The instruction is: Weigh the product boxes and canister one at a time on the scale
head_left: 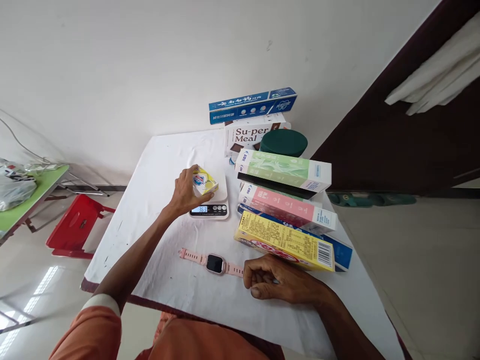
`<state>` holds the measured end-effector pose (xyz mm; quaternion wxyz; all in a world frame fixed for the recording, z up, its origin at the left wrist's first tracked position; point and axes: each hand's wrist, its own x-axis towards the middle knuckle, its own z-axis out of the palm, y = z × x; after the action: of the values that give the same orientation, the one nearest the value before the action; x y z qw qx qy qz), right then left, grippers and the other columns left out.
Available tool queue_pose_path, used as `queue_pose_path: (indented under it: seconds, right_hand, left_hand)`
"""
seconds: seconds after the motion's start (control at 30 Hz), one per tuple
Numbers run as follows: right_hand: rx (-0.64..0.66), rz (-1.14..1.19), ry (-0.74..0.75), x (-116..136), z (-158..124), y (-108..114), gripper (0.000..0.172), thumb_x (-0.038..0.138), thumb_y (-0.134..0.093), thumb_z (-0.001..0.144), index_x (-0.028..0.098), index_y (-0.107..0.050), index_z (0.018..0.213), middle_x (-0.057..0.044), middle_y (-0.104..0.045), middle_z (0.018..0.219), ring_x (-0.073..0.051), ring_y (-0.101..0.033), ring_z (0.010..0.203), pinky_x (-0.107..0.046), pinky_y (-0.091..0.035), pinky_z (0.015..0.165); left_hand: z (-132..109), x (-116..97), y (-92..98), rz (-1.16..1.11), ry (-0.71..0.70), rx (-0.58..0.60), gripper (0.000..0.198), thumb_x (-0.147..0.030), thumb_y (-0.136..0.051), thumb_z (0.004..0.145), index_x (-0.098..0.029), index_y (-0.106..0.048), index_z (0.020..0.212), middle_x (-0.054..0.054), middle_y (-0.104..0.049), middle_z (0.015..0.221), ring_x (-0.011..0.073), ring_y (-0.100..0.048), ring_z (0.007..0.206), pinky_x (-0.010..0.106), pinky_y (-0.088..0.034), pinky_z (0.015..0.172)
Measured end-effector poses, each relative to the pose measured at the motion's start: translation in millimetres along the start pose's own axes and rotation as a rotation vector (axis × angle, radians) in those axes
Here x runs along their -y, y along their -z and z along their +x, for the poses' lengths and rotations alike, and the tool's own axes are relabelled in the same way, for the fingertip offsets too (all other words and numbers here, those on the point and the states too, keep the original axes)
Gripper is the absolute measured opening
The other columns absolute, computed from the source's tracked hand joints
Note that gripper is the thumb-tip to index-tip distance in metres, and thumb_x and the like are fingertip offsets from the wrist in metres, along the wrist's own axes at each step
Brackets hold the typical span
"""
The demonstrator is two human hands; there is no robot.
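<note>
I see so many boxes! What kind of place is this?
Probably a plain room at home or a small workroom: a table under a white cloth, a small white digital kitchen scale where the left hand holds a small yellow packet, and stacked colourful cardboard boxes beside it.

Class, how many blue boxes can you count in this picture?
2. One blue box lies at the back atop the Su-per Meal box; the other blue box lies nearer, on the right, under the yellow box. More may be hidden in the stack.
</note>
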<state>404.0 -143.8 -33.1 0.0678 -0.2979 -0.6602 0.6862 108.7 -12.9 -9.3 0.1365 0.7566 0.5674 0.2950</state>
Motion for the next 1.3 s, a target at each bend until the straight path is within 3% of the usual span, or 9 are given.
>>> queue_pose_path:
  seconds: [0.27,0.4,0.47,0.57,0.63,0.77,0.93,1.1,1.3]
  right_hand:
    - [0.009,-0.002,0.011,8,1,-3,0.061,0.076,-0.07,0.081,0.016,-0.07,0.092,0.002,-0.054,0.07,-0.013,-0.044,0.064,-0.027,-0.031,0.06]
    - [-0.036,-0.092,0.067,30,13,-16,0.041,0.058,-0.074,0.086,0.017,-0.069,0.089,0.003,-0.054,0.067,-0.012,-0.045,0.061,-0.026,-0.034,0.059]
    - [-0.103,-0.167,0.125,40,24,-22,0.029,0.046,-0.074,0.087,0.018,-0.068,0.088,0.002,-0.058,0.07,-0.012,-0.048,0.063,-0.026,-0.038,0.06]
    - [-0.254,-0.27,0.235,48,46,-28,0.016,0.034,-0.071,0.09,0.019,-0.066,0.093,-0.003,-0.067,0.089,-0.015,-0.056,0.072,-0.028,-0.046,0.069]
    - [-0.332,-0.328,0.29,46,61,-29,0.013,0.03,-0.067,0.093,0.02,-0.065,0.1,-0.006,-0.068,0.103,-0.018,-0.06,0.085,-0.032,-0.05,0.079]
    - [-0.352,-0.318,0.308,30,80,-29,0.022,0.032,-0.064,0.097,0.02,-0.064,0.115,-0.009,-0.066,0.117,-0.023,-0.063,0.105,-0.038,-0.053,0.094]
    - [-0.36,-0.217,0.279,17,84,-28,0.032,0.038,-0.066,0.096,0.02,-0.066,0.122,-0.011,-0.066,0.122,-0.025,-0.064,0.11,-0.041,-0.053,0.099]
    - [-0.364,-0.236,0.289,14,86,-30,0.035,0.042,-0.067,0.096,0.019,-0.066,0.123,-0.012,-0.065,0.123,-0.026,-0.062,0.114,-0.043,-0.052,0.1]
    - [-0.38,-0.264,0.391,3,92,-29,0.042,0.052,-0.069,0.094,0.021,-0.066,0.122,-0.011,-0.065,0.119,-0.024,-0.063,0.102,-0.04,-0.055,0.089]
  left_hand:
    - [12,4,-14.8,0.076,-0.013,0.109,0.097,-0.057,-0.085,0.07,-0.021,-0.041,0.149,0.016,-0.057,0.134,0.0367,-0.056,0.125,0.058,-0.042,0.108]
    - [10,8,-7.2,0.036,-0.019,0.125,0.116,-0.066,-0.089,0.062,-0.023,-0.036,0.156,0.017,-0.054,0.142,0.0405,-0.051,0.133,0.061,-0.039,0.112]
    - [6,13,-0.4,-0.048,-0.014,0.085,0.115,-0.071,-0.085,0.065,-0.026,-0.035,0.158,0.018,-0.05,0.148,0.0403,-0.047,0.14,0.061,-0.037,0.115]
    - [-5,24,7.9,-0.221,0.048,-0.083,0.083,-0.072,-0.063,0.089,-0.025,-0.04,0.155,0.017,-0.051,0.151,0.0331,-0.05,0.141,0.054,-0.04,0.116]
    - [-15,34,9.7,-0.292,0.121,-0.218,0.071,-0.07,-0.05,0.098,-0.023,-0.046,0.15,0.017,-0.056,0.146,0.0291,-0.057,0.135,0.05,-0.044,0.114]
    - [-33,57,5.7,-0.35,0.267,-0.366,0.064,-0.069,-0.043,0.101,-0.02,-0.054,0.139,0.016,-0.066,0.136,0.027,-0.063,0.128,0.048,-0.048,0.11]
    - [-41,80,1.0,-0.392,0.368,-0.392,0.063,-0.07,-0.039,0.101,-0.02,-0.057,0.135,0.014,-0.069,0.131,0.0257,-0.067,0.124,0.045,-0.053,0.105]
    - [-40,82,-0.8,-0.345,0.368,-0.389,0.061,-0.069,-0.041,0.101,-0.019,-0.06,0.131,0.014,-0.07,0.127,0.0269,-0.067,0.121,0.047,-0.051,0.109]
    - [-42,81,-2.3,-0.283,0.379,-0.351,0.052,-0.061,-0.04,0.103,-0.021,-0.062,0.129,0.013,-0.07,0.126,0.0262,-0.067,0.118,0.045,-0.051,0.107]
